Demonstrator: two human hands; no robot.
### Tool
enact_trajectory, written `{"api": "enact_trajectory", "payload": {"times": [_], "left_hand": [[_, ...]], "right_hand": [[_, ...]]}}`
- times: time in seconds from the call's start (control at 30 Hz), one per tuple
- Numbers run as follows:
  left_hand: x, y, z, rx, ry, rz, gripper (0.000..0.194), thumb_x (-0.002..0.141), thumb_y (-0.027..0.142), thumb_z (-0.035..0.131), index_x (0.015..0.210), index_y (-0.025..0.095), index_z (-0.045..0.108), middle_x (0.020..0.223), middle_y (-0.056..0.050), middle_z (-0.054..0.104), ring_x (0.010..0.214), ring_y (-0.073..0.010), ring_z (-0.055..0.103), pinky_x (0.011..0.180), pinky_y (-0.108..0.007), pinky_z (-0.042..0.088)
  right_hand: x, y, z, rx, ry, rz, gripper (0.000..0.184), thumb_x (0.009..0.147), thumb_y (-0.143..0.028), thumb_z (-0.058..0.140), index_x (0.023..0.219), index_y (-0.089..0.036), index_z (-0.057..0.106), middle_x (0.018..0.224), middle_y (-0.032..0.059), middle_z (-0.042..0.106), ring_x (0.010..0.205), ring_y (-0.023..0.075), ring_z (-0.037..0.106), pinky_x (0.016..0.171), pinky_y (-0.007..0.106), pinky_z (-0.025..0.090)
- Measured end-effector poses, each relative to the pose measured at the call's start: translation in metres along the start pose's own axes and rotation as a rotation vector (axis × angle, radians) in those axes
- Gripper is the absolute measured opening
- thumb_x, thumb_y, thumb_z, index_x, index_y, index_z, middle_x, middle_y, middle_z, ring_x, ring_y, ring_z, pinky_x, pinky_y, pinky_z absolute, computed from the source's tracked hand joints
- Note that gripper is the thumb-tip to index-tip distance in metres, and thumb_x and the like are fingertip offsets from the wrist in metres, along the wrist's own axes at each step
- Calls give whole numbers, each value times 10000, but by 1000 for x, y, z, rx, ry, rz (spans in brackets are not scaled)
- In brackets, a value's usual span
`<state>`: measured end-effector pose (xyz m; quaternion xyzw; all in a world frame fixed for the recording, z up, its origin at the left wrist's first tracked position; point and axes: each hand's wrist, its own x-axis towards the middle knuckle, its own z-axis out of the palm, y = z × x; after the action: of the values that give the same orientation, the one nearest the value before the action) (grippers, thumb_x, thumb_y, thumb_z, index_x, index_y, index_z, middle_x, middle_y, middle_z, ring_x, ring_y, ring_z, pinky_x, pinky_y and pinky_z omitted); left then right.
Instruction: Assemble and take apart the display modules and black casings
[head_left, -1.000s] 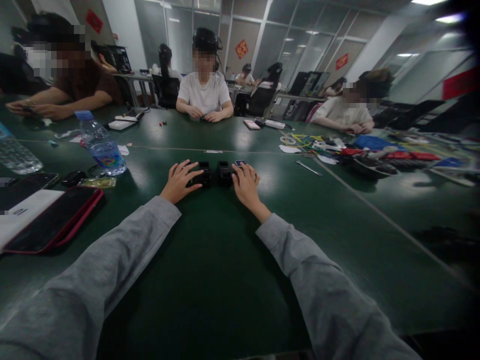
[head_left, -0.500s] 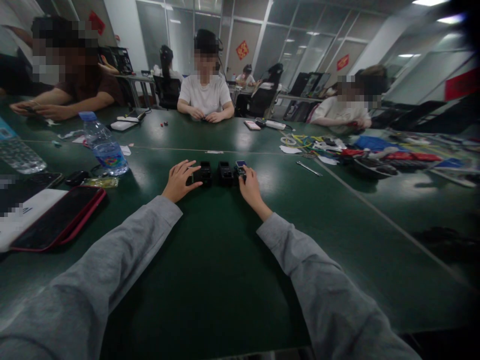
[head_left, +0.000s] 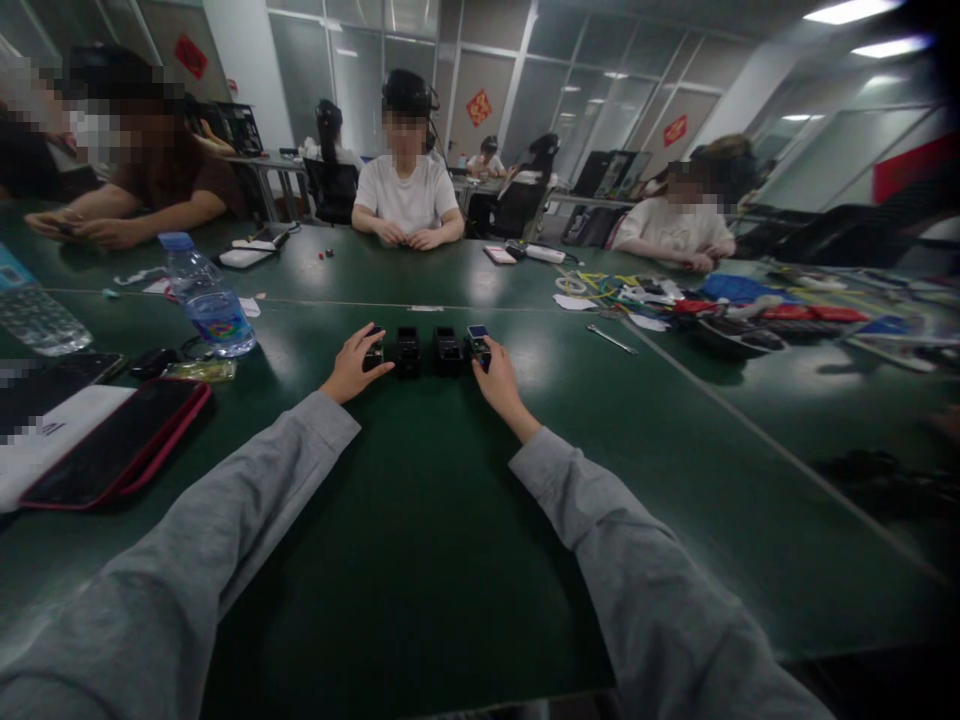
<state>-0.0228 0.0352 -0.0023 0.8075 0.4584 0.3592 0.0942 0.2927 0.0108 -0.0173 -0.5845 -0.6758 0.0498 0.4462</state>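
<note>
At the wearer's twelve o'clock, the left gadget [head_left: 377, 350], the inner left gadget [head_left: 407, 350], the inner right gadget [head_left: 447, 350] and the right gadget [head_left: 476, 343] form a row on the table [head_left: 420, 520]. The left hand [head_left: 349, 368], at the row's nine o'clock, has thumb and fingers parted around the left gadget; I cannot tell whether they pinch it. The right hand [head_left: 501, 385], toward the row's four o'clock, curls thumb and fingers against the right gadget; whether it grips, I cannot tell. The inner two stand clear of both hands. From the wearer's seat, a phone [head_left: 120, 440] lies at ten o'clock, a bottle [head_left: 214, 310] stands at eleven, and a wrench [head_left: 611, 340] lies at one.
</note>
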Motion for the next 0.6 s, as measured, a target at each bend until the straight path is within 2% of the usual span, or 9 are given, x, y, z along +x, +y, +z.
{"api": "enact_trajectory", "payload": {"times": [0.1,0.17,0.23,0.3,0.4,0.5,0.53,0.57,0.6], "left_hand": [[0,8,-3,-38,26,-36,682,835,594,574,1379,202,451,1533,-119,323,1392,-347,303,1131,-566,244],[-3,24,-9,-103,105,-54,632,844,550,573,1356,189,486,1513,-95,356,1399,-357,255,1155,-559,161],[-8,54,-16,-282,134,-64,529,879,513,498,1291,185,552,1434,-73,442,1396,-356,259,1176,-528,102],[-18,98,-22,-326,65,-12,401,892,489,479,1173,249,636,1256,-99,583,1242,-328,452,1125,-499,263],[-45,174,-18,-488,-375,189,330,907,398,448,1097,267,683,991,-137,667,913,-304,602,920,-476,418],[-89,237,11,-716,-885,515,268,890,357,435,1035,338,659,968,-75,683,829,-255,656,750,-411,472],[-106,251,25,-790,-1077,610,193,860,383,489,938,355,663,928,-60,680,818,-248,666,693,-391,479],[-123,260,39,-833,-1232,633,101,790,364,569,745,342,656,766,-51,657,683,-242,653,603,-380,466],[-139,265,52,-855,-1371,614,185,725,339,626,547,307,588,613,-43,599,560,-232,612,538,-370,446]], "right_hand": [[0,-1,-1,-10,-9,8,547,843,-180,521,1377,-110,429,1319,195,488,1250,293,486,1033,462,443],[1,-2,-1,-16,-11,11,543,840,-182,521,1371,-106,434,1314,199,492,1242,293,490,1028,465,445],[1,-2,0,-17,-6,15,538,839,-190,518,1365,-112,439,1309,199,497,1235,296,495,1022,477,447],[2,0,1,-16,6,7,526,841,-199,508,1357,-122,446,1303,196,503,1233,302,495,1018,496,445],[3,3,4,-10,30,-34,505,844,-205,486,1342,-122,456,1293,198,512,1228,311,498,1015,514,440],[3,7,5,-8,39,-63,509,845,-211,481,1345,-120,451,1291,202,511,1216,315,507,1003,516,448],[3,7,5,-8,39,-66,512,846,-214,480,1348,-117,448,1289,202,510,1213,316,509,999,514,453],[2,8,6,-9,38,-67,514,848,-217,479,1351,-115,446,1288,202,509,1212,315,510,996,511,456],[2,8,6,-11,39,-66,515,849,-217,477,1352,-114,444,1285,201,510,1210,315,511,993,510,459]]}}
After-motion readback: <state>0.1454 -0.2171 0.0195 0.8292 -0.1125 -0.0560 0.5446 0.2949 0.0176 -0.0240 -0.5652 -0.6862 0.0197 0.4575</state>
